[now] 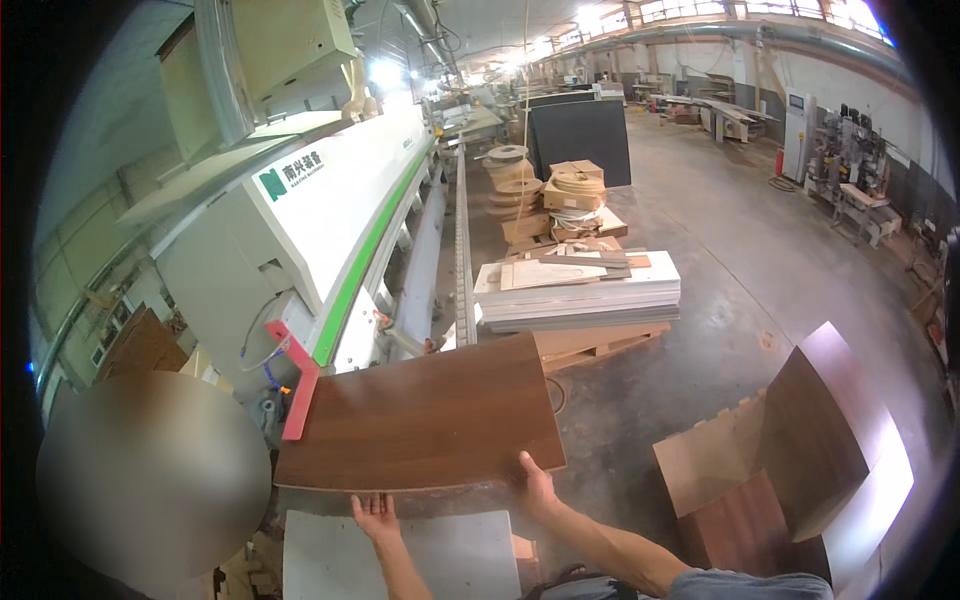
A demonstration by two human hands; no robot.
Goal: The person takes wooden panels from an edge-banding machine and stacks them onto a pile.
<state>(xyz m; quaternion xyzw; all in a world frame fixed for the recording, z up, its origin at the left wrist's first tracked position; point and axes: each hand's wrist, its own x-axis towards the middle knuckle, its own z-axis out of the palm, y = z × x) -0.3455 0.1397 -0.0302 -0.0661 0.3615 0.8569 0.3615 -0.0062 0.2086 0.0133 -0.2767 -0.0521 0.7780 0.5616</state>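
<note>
Hands brace 1 brown panel [425, 415] lying flat at the machine's [320, 220] near end: our left hand [374, 512] flat under its near edge, right hand [537, 482] with fingers gripping the near-right corner, keeping it level.

My view is evenly lit by daylight from the high windows [800, 12] and ceiling lamps [385, 72], which blow out to white glare. The board [425, 415] carries a soft sheen. Fisheye bends straight edges near the black rim. A blurred oval hides the lower left; the far hall looks soft.
</note>
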